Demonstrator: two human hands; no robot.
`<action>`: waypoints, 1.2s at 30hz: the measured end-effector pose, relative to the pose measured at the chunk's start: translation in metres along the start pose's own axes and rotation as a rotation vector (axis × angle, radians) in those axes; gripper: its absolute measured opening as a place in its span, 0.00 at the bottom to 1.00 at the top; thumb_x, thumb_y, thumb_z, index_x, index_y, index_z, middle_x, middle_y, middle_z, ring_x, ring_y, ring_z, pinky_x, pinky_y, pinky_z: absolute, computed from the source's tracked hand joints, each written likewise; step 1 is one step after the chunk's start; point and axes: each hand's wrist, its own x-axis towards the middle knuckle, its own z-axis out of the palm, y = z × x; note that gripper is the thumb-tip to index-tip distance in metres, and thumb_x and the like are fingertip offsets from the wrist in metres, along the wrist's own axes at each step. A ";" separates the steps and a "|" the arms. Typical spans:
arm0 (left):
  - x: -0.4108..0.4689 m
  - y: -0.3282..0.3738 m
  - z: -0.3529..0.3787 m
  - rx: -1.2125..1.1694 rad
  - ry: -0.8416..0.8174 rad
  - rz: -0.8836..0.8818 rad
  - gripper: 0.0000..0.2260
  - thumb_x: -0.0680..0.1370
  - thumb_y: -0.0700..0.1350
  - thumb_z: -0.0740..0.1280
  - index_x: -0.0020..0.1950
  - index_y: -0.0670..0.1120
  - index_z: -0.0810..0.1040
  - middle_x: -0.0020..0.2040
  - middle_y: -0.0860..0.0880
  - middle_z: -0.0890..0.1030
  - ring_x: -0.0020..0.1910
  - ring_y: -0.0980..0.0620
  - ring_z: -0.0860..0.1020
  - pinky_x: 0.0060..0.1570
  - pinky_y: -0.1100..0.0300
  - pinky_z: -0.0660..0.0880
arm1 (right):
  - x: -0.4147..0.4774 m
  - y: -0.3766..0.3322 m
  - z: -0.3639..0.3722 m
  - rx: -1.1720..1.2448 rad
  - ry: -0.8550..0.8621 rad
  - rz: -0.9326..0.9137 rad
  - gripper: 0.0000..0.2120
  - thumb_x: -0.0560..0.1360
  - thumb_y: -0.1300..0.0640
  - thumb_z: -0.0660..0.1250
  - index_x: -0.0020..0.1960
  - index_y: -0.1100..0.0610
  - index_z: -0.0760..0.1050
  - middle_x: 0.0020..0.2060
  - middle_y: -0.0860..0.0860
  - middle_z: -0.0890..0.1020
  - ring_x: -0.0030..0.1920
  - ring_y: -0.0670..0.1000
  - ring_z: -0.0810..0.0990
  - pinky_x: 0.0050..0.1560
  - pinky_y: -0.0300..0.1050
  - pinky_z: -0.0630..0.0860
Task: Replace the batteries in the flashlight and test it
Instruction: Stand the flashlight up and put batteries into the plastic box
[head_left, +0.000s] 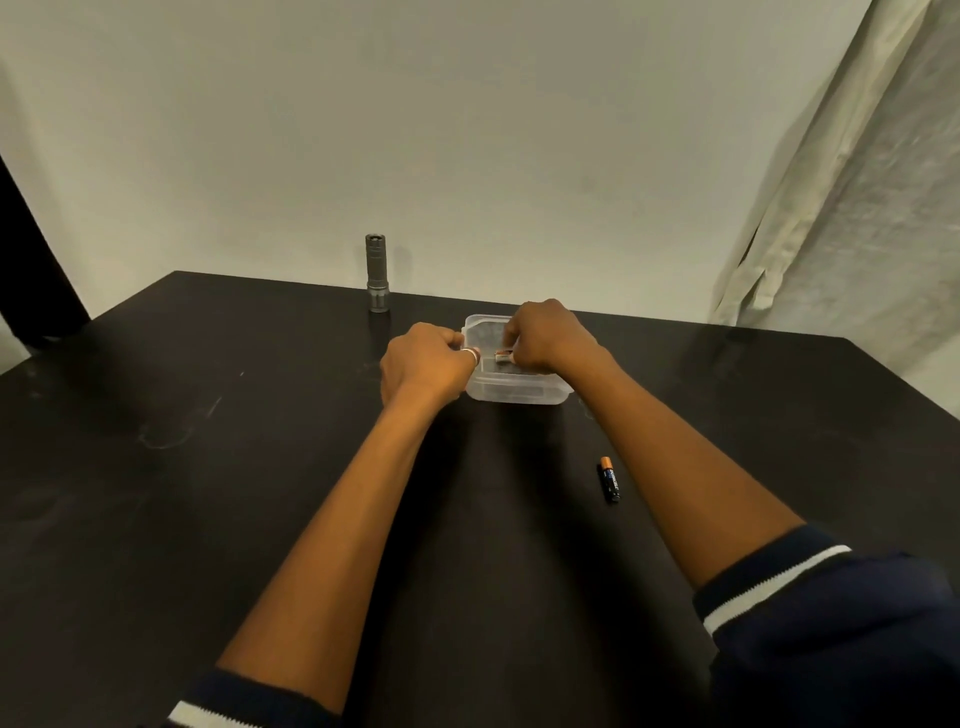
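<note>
A grey flashlight stands upright at the far edge of the black table. To its right sits a clear plastic container. My left hand grips the container's left rim. My right hand reaches into the container, and its fingers pinch a small battery there. A black and copper battery lies loose on the table, nearer to me, beside my right forearm.
A pale wall rises behind the table. A light curtain hangs at the right. A dark object leans at the far left.
</note>
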 end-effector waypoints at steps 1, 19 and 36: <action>0.001 0.000 0.000 0.002 0.004 -0.001 0.12 0.78 0.49 0.72 0.60 0.51 0.84 0.47 0.48 0.87 0.45 0.47 0.85 0.51 0.50 0.84 | -0.001 0.000 -0.002 0.020 0.024 -0.002 0.12 0.77 0.58 0.72 0.60 0.57 0.84 0.58 0.56 0.84 0.55 0.57 0.83 0.61 0.52 0.80; -0.002 -0.003 0.006 -0.104 0.043 -0.058 0.14 0.78 0.46 0.72 0.64 0.48 0.83 0.37 0.54 0.83 0.34 0.56 0.84 0.52 0.53 0.84 | -0.140 0.028 -0.034 -0.037 -0.368 0.198 0.10 0.75 0.53 0.76 0.42 0.58 0.78 0.39 0.55 0.86 0.39 0.52 0.86 0.52 0.51 0.84; 0.009 -0.009 0.006 -0.206 -0.045 -0.104 0.14 0.77 0.48 0.74 0.63 0.49 0.83 0.40 0.54 0.82 0.35 0.54 0.86 0.46 0.54 0.85 | -0.016 -0.002 -0.022 -0.019 -0.009 -0.261 0.10 0.75 0.63 0.73 0.55 0.55 0.86 0.52 0.52 0.87 0.50 0.52 0.84 0.56 0.47 0.80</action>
